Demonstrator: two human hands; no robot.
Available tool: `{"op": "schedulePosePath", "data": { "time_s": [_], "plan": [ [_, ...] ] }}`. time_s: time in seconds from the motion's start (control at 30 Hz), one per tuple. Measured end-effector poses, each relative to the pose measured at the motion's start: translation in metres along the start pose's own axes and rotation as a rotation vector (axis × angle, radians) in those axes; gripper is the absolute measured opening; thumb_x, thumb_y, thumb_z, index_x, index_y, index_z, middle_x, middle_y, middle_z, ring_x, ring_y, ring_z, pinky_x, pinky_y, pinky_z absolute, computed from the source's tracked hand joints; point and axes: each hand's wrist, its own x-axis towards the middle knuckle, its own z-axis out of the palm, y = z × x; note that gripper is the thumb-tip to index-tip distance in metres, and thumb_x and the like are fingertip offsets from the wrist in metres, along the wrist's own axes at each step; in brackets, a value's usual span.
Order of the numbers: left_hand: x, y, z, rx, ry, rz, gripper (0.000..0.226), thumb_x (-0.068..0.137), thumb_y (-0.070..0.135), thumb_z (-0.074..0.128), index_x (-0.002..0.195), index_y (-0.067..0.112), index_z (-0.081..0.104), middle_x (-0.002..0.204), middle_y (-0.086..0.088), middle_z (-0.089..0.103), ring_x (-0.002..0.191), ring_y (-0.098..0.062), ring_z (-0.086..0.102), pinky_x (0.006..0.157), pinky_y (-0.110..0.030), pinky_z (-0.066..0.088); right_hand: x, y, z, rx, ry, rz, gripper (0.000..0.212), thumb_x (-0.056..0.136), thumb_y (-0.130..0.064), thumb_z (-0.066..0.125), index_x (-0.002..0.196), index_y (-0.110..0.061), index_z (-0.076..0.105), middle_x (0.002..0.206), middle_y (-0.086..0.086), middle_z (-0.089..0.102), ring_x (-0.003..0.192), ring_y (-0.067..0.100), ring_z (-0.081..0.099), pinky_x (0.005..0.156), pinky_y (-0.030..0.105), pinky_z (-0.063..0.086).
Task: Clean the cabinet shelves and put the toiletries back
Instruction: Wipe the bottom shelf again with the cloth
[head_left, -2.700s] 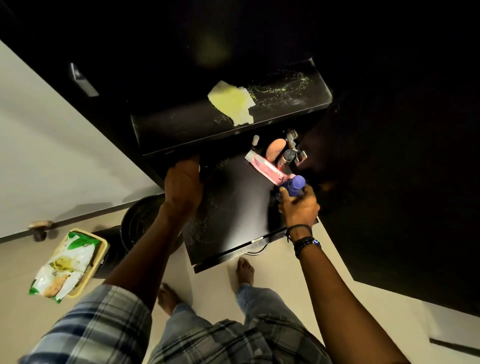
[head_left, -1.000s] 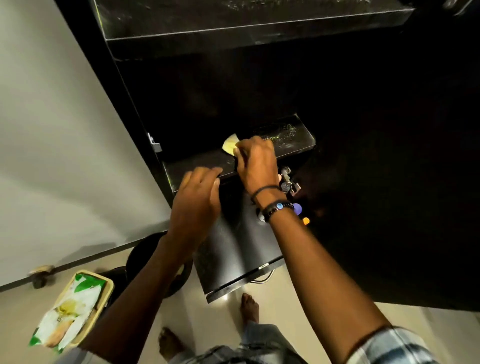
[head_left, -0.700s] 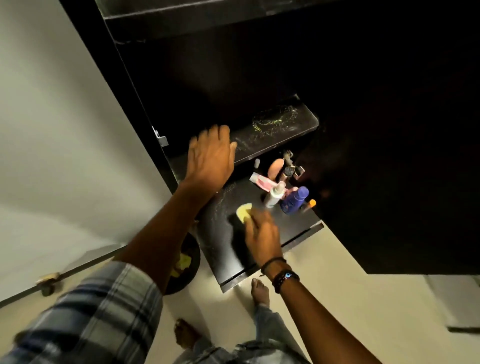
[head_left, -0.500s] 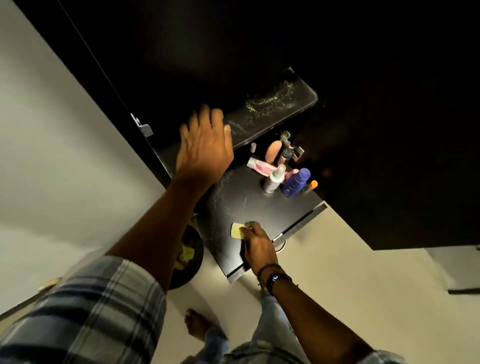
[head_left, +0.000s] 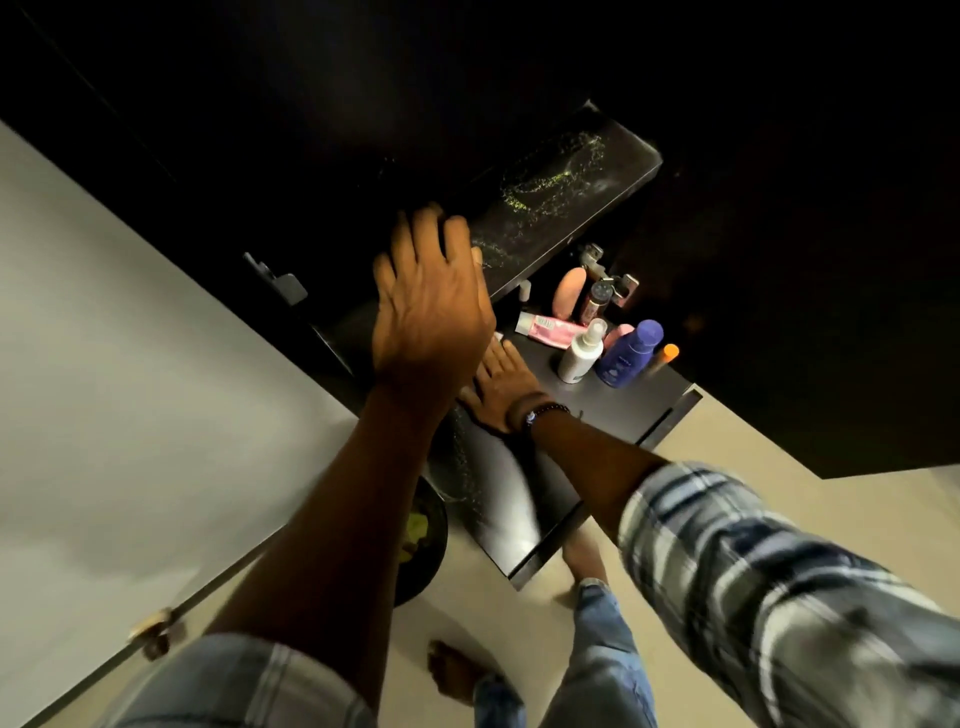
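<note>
Two hands are laid flat, fingers straight: the left hand (head_left: 434, 306) on the edge of the upper shelf (head_left: 571, 192), the right hand (head_left: 501, 389) on the lower shelf (head_left: 613, 410), nothing visibly gripped. The toiletries (head_left: 582, 356) are clustered rightward of the right hand, the nearer one, toward that shelf's back.

Blue-and-white plaid shirt sleeves (head_left: 779, 597), a dark beaded bracelet (head_left: 545, 410) on the right wrist, blue jeans (head_left: 602, 654), bare feet (head_left: 457, 670)

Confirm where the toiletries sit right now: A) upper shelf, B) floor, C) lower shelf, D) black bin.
C: the white spray bottle, blue bottle and pink tube are grouped on the lower shelf, beneath the streaked upper shelf.
</note>
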Motion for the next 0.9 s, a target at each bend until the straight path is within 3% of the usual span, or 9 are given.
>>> {"op": "schedulePosePath", "data": {
  "time_s": [0.13,0.2,0.3,0.43,0.53,0.63,0.77,0.83,0.9],
  "plan": [
    [0.001,-0.001,0.001,-0.003,-0.008,-0.007,0.029,0.096,0.024,0.034,0.117,0.011,0.050,0.125,-0.014,0.051,0.118,-0.032,0.048,0.088,-0.044,0.043,0.007,-0.023,0.005,0.003,-0.026,-0.006,0.066,0.096,-0.048,0.026,0.151,-0.012,0.017,0.159,0.017,0.007,0.148,0.031,-0.002,0.120,0.042,-0.007],
    [0.002,0.000,0.001,-0.001,0.001,-0.012,0.028,0.096,0.024,0.033,0.115,0.012,0.050,0.124,-0.014,0.051,0.117,-0.032,0.048,0.087,-0.043,0.042,-0.025,-0.039,0.021,0.087,0.041,-0.054,0.071,0.092,-0.049,0.024,0.150,-0.009,0.019,0.157,0.015,0.018,0.148,0.029,0.007,0.121,0.040,-0.004],
    [0.001,0.001,0.000,0.005,0.005,-0.012,0.028,0.097,0.025,0.031,0.114,0.012,0.049,0.122,-0.014,0.050,0.116,-0.032,0.047,0.087,-0.042,0.040,-0.100,-0.052,0.049,0.168,0.057,-0.120,0.071,0.094,-0.051,0.028,0.151,-0.009,0.018,0.159,0.009,0.017,0.148,0.024,0.008,0.121,0.038,0.001],
    [-0.001,0.000,-0.001,-0.003,0.001,-0.003,0.028,0.097,0.023,0.031,0.114,0.011,0.049,0.122,-0.015,0.051,0.117,-0.033,0.047,0.088,-0.043,0.041,-0.179,-0.040,0.071,0.023,0.035,-0.200,0.066,0.096,-0.055,0.028,0.143,-0.011,0.040,0.150,0.008,0.038,0.142,0.023,0.029,0.115,0.039,0.015],
    [0.000,0.000,-0.001,-0.027,-0.003,-0.007,0.028,0.097,0.023,0.031,0.114,0.010,0.049,0.121,-0.016,0.050,0.116,-0.033,0.047,0.088,-0.044,0.041,-0.161,-0.005,0.068,0.060,0.038,-0.081,0.070,0.096,-0.058,0.029,0.148,-0.010,0.029,0.155,0.011,0.027,0.145,0.027,0.023,0.115,0.044,0.027],
    [0.000,-0.001,0.000,-0.012,-0.014,-0.009,0.030,0.098,0.024,0.029,0.117,0.011,0.048,0.123,-0.016,0.049,0.118,-0.031,0.046,0.090,-0.042,0.040,-0.108,0.017,0.047,0.091,0.069,0.068,0.077,0.094,-0.059,0.031,0.150,-0.007,0.018,0.158,0.013,0.015,0.147,0.030,0.012,0.119,0.045,0.018],
    [0.001,-0.001,0.002,-0.023,-0.014,-0.009,0.030,0.097,0.024,0.031,0.118,0.010,0.047,0.125,-0.016,0.048,0.119,-0.032,0.045,0.091,-0.043,0.041,-0.050,-0.001,0.021,0.132,0.043,0.057,0.077,0.095,-0.054,0.031,0.151,-0.006,0.008,0.160,0.014,0.003,0.148,0.029,0.000,0.121,0.039,-0.002],
    [0.001,-0.001,0.002,-0.024,-0.004,-0.010,0.029,0.097,0.024,0.032,0.117,0.011,0.048,0.124,-0.015,0.049,0.118,-0.031,0.046,0.090,-0.044,0.041,-0.036,-0.023,0.024,0.205,0.015,0.004,0.076,0.091,-0.050,0.032,0.151,-0.008,0.013,0.159,0.015,0.012,0.147,0.033,0.011,0.120,0.047,0.013],
    [0.001,-0.001,0.001,-0.034,0.003,-0.012,0.029,0.096,0.024,0.032,0.116,0.011,0.049,0.123,-0.015,0.050,0.116,-0.031,0.047,0.088,-0.044,0.042,-0.045,-0.046,0.031,0.234,0.036,-0.091,0.068,0.087,-0.046,0.029,0.147,-0.013,0.027,0.150,0.012,0.033,0.136,0.034,0.035,0.109,0.049,0.035]
  ]
}}
